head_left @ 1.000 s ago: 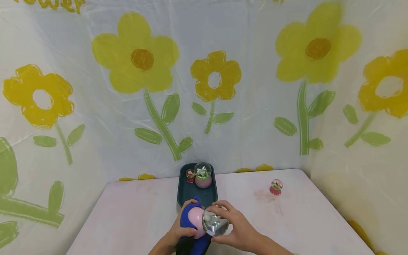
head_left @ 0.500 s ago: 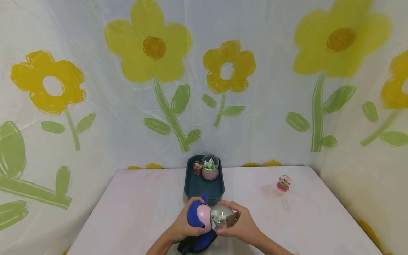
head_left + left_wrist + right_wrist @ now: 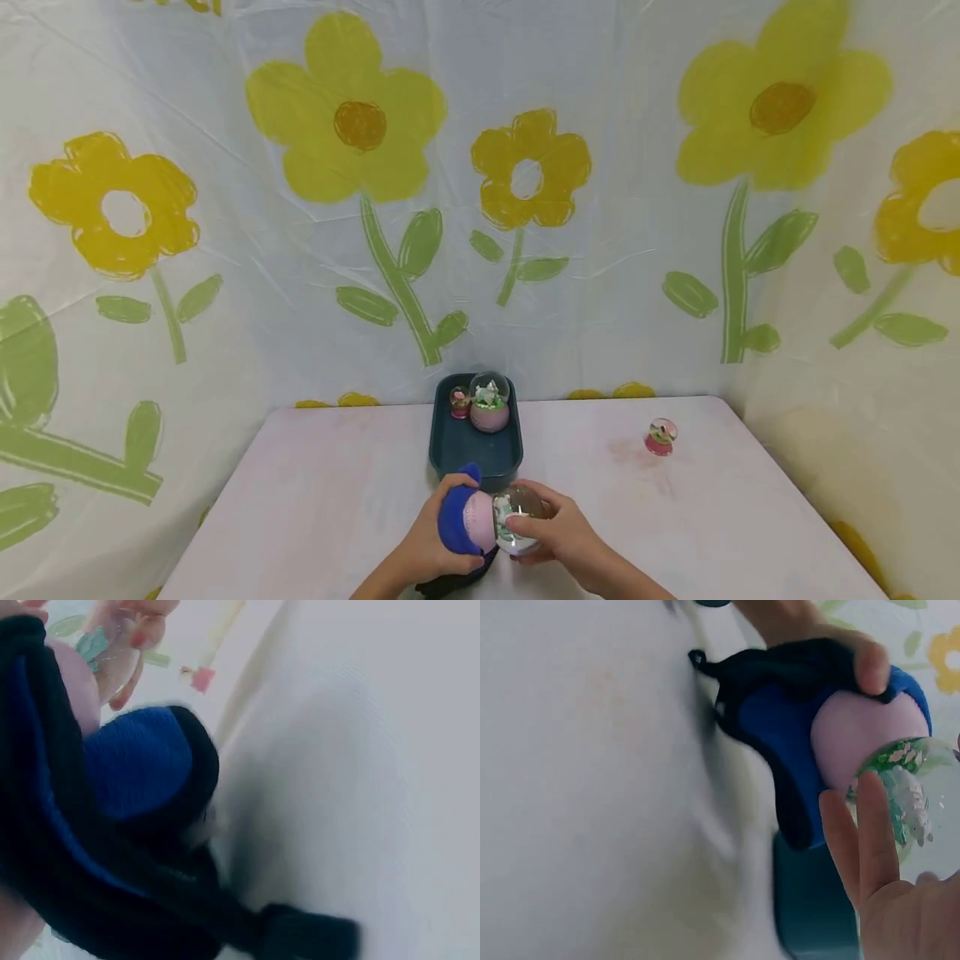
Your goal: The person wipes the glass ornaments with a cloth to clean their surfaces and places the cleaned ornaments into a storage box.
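Observation:
A snow globe [image 3: 480, 523] with a pink base and a clear dome lies on its side between my hands, dome to the right. My left hand [image 3: 423, 543] grips its base through a blue cloth with black edging [image 3: 453, 521], whose loose part hangs below. On the dome, my right hand [image 3: 564, 531] holds with thumb and fingers. In the right wrist view, a white figure and green bits show inside the dome, and two fingers of the right hand [image 3: 889, 877] lie against it. The left wrist view shows the cloth [image 3: 139, 765] folded around the pink base [image 3: 77, 686].
Just beyond my hands stands a dark green tray [image 3: 450, 450]. In it sit a larger snow globe [image 3: 490, 404] and a small red-based one [image 3: 460, 403]. Another small snow globe [image 3: 660, 437] stands at the back right of the pale table [image 3: 322, 483]. A flower-print curtain surrounds it.
The snow globe has turned about its length between my hands, and my right fingers have shifted, the thumb now across the dome's front. The head view tilted and shifted slightly.

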`<state>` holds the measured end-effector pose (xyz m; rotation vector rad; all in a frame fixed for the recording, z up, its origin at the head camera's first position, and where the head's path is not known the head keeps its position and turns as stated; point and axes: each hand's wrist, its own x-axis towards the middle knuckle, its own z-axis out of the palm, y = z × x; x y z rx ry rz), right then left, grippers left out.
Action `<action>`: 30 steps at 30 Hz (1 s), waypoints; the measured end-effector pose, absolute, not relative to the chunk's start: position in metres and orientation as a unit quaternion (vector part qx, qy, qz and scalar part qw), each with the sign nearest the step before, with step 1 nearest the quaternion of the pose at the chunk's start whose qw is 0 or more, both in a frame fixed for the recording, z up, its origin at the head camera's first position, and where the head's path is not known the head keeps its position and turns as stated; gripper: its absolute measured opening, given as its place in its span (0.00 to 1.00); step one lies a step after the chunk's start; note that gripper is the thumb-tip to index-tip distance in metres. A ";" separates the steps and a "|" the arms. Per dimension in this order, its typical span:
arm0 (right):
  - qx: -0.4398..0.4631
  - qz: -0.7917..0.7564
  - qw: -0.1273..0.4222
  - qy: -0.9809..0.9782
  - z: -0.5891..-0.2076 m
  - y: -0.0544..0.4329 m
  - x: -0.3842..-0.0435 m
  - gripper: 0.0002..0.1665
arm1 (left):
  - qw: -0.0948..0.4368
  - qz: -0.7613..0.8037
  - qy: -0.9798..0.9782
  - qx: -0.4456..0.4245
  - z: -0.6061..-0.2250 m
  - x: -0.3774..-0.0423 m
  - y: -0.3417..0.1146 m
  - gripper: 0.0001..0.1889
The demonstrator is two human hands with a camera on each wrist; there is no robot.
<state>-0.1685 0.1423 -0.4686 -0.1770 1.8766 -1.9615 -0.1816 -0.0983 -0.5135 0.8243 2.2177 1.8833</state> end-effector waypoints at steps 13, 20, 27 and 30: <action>-0.433 -0.383 -0.138 0.804 -0.486 0.154 -0.170 0.44 | 0.267 0.763 0.552 0.206 -0.518 -0.187 -0.100 0.37; -0.401 -0.516 -0.063 0.754 -0.492 0.159 -0.186 0.44 | 0.208 0.739 0.614 0.186 -0.513 -0.191 -0.094 0.38; -0.240 -0.617 0.111 0.742 -0.479 0.160 -0.204 0.43 | 0.116 0.694 0.684 0.192 -0.512 -0.198 -0.089 0.42; -0.198 -0.669 0.189 0.691 -0.483 0.157 -0.204 0.44 | 0.074 0.641 0.736 0.205 -0.514 -0.192 -0.094 0.44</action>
